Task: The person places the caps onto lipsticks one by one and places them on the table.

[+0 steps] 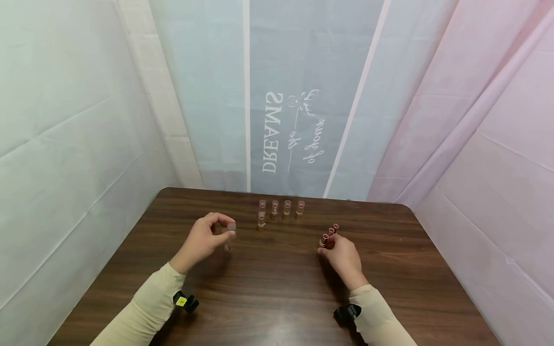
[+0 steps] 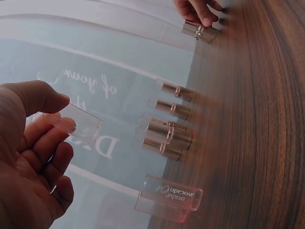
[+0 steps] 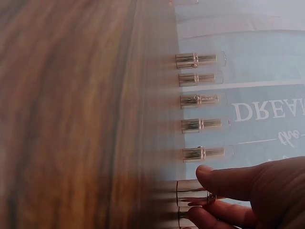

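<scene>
My left hand [image 1: 202,241] pinches a clear lipstick cap [image 2: 85,125] between thumb and fingertips, above the table. Below it another clear cap [image 2: 169,198], printed with white letters, stands on the wood. To the right, my right hand [image 1: 345,257] has its thumb and fingers around a gold lipstick tube [image 3: 189,192] that stands upright without a clear cap. Two more uncapped tubes [image 1: 335,226] stand in line behind it, partly hidden by the fingers in the right wrist view. Between the hands, farther back, several lipsticks [image 1: 287,208] wear clear caps.
Four sides of white and pale blue cloth are not all seen; a printed curtain [image 1: 285,96] hangs behind the table's back edge. One capped lipstick [image 1: 261,221] stands in front of the back row. The brown wooden table [image 1: 277,288] carries everything.
</scene>
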Demonstrator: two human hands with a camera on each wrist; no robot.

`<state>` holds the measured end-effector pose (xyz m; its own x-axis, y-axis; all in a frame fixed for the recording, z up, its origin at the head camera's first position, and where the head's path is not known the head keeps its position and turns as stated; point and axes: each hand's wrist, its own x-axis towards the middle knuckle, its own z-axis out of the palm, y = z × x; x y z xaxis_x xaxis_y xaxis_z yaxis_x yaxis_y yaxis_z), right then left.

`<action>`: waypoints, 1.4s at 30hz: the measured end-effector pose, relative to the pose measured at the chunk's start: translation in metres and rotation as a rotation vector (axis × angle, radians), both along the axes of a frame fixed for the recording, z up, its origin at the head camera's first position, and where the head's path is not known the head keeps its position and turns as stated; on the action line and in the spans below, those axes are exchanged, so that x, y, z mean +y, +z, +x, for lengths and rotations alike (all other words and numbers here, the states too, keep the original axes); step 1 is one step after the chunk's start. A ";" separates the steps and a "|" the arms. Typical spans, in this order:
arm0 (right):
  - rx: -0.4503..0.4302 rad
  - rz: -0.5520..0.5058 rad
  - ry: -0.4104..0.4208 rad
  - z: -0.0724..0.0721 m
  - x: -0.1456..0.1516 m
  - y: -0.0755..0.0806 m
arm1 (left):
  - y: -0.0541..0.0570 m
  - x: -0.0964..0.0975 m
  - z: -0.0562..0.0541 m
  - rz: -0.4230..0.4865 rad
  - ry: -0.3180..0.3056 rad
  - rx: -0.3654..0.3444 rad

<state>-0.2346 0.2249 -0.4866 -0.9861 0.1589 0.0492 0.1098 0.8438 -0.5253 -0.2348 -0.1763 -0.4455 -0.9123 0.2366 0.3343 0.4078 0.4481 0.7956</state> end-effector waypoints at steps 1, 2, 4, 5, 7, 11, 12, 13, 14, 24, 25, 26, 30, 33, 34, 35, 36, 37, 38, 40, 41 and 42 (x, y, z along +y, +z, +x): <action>-0.001 0.000 -0.002 0.000 0.000 0.000 | 0.000 0.001 0.000 -0.001 -0.003 -0.001; -0.004 0.001 -0.007 0.000 0.000 -0.001 | 0.000 0.002 0.001 -0.002 -0.007 -0.002; -0.010 0.005 -0.014 0.000 0.000 -0.001 | 0.000 0.003 0.001 0.002 -0.025 -0.008; -0.012 0.006 -0.016 0.000 0.000 -0.002 | 0.000 0.004 0.002 0.004 -0.033 -0.014; -0.013 0.009 -0.019 0.000 0.001 -0.003 | 0.000 0.005 0.002 0.011 -0.048 -0.025; 0.005 0.011 -0.017 -0.001 0.001 -0.006 | 0.001 0.008 0.003 0.025 -0.066 -0.054; 0.012 0.009 -0.015 -0.001 0.002 -0.007 | 0.001 0.009 0.003 0.027 -0.068 -0.064; 0.019 0.005 -0.011 -0.002 0.002 -0.007 | 0.001 0.009 0.004 0.027 -0.068 -0.072; 0.030 0.001 -0.007 -0.002 0.002 -0.007 | 0.001 0.010 0.004 0.027 -0.069 -0.078; 0.250 -0.203 0.124 0.009 -0.004 0.027 | 0.001 0.011 0.005 0.016 -0.085 -0.096; 0.270 -0.229 0.145 0.011 -0.007 0.031 | 0.002 0.011 0.005 0.009 -0.084 -0.091; 0.285 -0.255 0.167 0.013 -0.010 0.036 | 0.002 0.011 0.005 0.002 -0.082 -0.088; 0.321 -0.353 0.263 0.024 -0.026 0.049 | 0.003 0.012 0.006 -0.008 -0.079 -0.092; 0.334 -0.409 0.345 0.033 -0.040 0.054 | 0.003 0.013 0.006 -0.007 -0.083 -0.103; 0.338 -0.417 0.375 0.036 -0.045 0.055 | 0.002 0.014 0.006 -0.010 -0.085 -0.101; 0.342 -0.422 0.409 0.039 -0.049 0.055 | 0.002 0.014 0.006 -0.010 -0.086 -0.101; 0.344 -0.427 0.443 0.041 -0.054 0.054 | 0.002 0.014 0.007 -0.010 -0.088 -0.098; 0.344 -0.427 0.476 0.044 -0.058 0.053 | 0.002 0.015 0.007 -0.016 -0.083 -0.094; 0.344 -0.424 0.508 0.046 -0.061 0.051 | 0.002 0.015 0.007 -0.018 -0.082 -0.088; 0.342 -0.406 0.566 0.049 -0.067 0.047 | 0.003 0.016 0.008 -0.022 -0.081 -0.076; 0.341 -0.399 0.589 0.051 -0.070 0.045 | 0.003 0.017 0.008 -0.024 -0.080 -0.071; 0.335 -0.390 0.605 0.052 -0.072 0.043 | 0.003 0.017 0.009 -0.027 -0.078 -0.064</action>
